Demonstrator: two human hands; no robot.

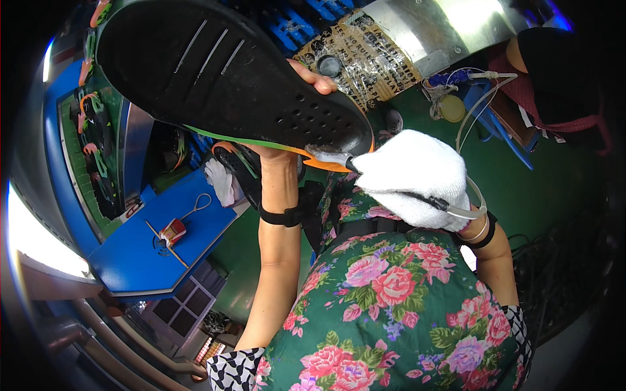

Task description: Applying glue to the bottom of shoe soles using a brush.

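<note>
A large black shoe sole (254,85), with green and orange along its edge, is held up at the upper left, its ribbed and perforated face toward me. My bare left hand (314,77) is closed round it from beneath; fingertips show over the far edge and the rest of the hand is mostly hidden. My right hand (414,179), in a white knit glove, is closed on a brush (331,157) with a pale, flattened tip. That tip touches the sole's near edge by the perforated end. A clear tube (475,207) runs past the glove.
A blue table (140,257) at left bears a red-and-white spool (173,231); a white glove (220,182) lies at its far corner. More black soles (98,150) stand in a row at far left. Tape-covered cardboard (365,58) and a metal plate (450,32) lie ahead. A blue stool (499,124) is right.
</note>
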